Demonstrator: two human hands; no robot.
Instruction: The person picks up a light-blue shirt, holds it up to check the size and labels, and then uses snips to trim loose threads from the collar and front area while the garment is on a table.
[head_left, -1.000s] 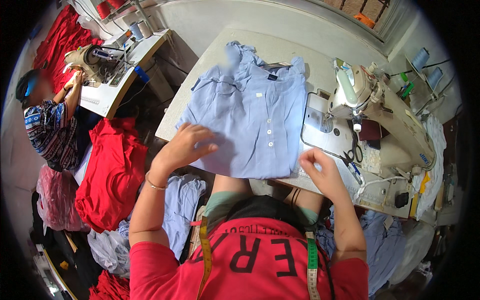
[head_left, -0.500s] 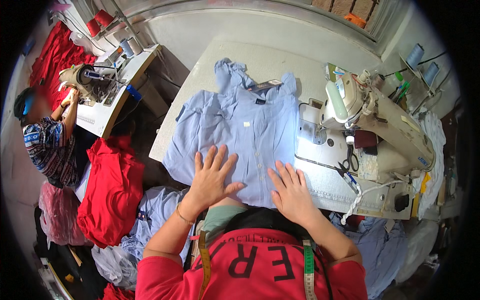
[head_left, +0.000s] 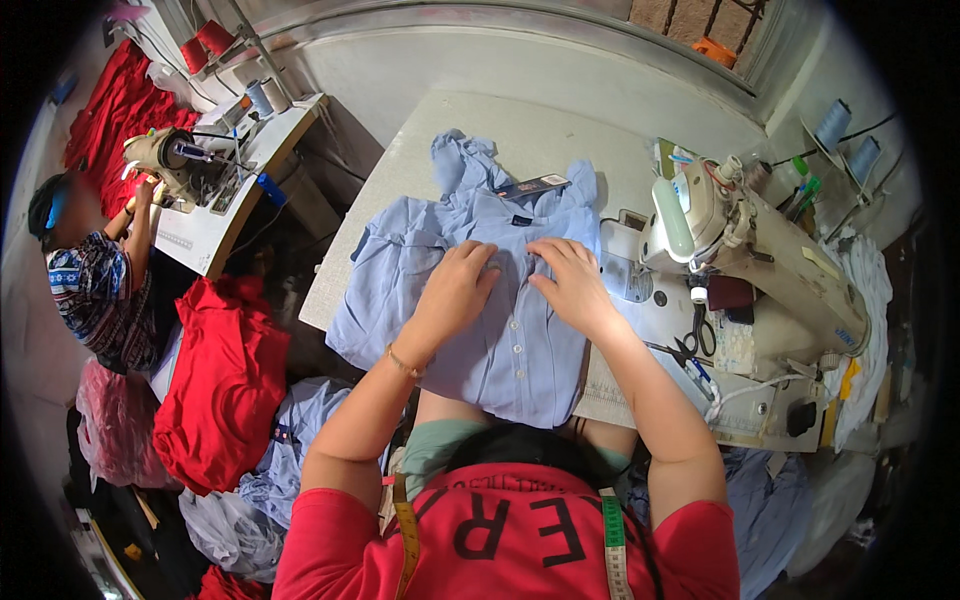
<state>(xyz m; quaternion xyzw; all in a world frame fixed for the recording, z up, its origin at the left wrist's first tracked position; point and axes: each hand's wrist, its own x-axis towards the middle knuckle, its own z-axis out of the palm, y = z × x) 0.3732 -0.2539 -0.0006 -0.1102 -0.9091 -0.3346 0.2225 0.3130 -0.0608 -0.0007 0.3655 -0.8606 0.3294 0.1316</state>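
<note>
A light blue button-front shirt (head_left: 400, 250) lies on the pale sewing table, its collar toward the far side and its lower edge hanging toward me. My left hand (head_left: 458, 285) rests on its upper front, fingers curved and thumb apart. Across the button strip, my right hand (head_left: 572, 282) lies in a similar pose, thumb also spread from the fingers. Neither palm shows, and no fold is plainly gripped. A dark tag (head_left: 532, 186) lies at the collar, beyond both hands.
A sewing machine (head_left: 770, 255) stands on the table's right, with black-handled scissors (head_left: 698, 335) near it. Red cloth (head_left: 220, 385) and blue garments (head_left: 310, 425) pile at left. Another person (head_left: 100, 275) sits at a second machine (head_left: 160, 160). Thread spools (head_left: 832, 125) stand at far right.
Both hands have moved forward over the shirt from its lower part to the upper front, their fingers now more curved. The small pale sticker on the shirt front is now hidden.
</note>
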